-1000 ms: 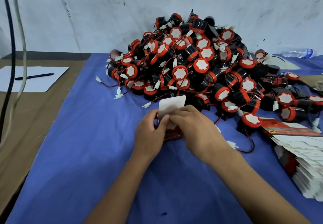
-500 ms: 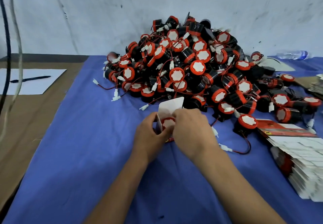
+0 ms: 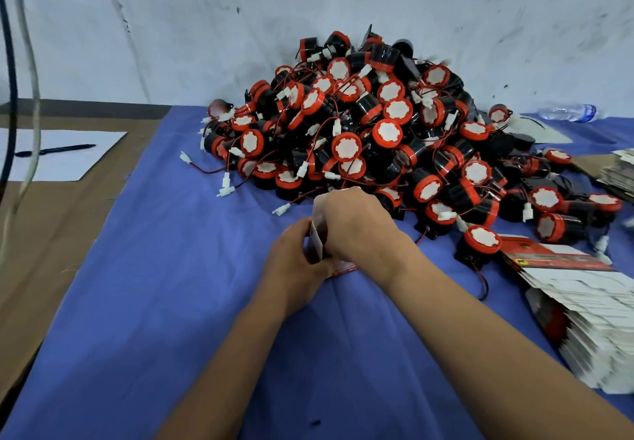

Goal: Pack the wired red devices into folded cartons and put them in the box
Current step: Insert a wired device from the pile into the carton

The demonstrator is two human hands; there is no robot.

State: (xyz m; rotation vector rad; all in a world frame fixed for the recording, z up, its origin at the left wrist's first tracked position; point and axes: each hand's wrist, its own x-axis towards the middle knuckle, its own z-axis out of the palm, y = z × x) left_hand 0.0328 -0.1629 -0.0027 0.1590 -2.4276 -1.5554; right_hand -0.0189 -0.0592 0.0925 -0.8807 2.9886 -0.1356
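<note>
A small carton [image 3: 316, 241], contents hidden, is gripped from the left by the curled left hand [image 3: 297, 261] and covered by the right hand [image 3: 356, 227], fingers curled over it.

We see a heap of round black devices with red caps, red wires and white plugs [image 3: 377, 137] piled mid-worktop. A small red-and-white cardboard carton [image 3: 316, 239] stands upright just before it. Flat white-and-red carton blanks [image 3: 590, 306] lie stacked at right.
</note>
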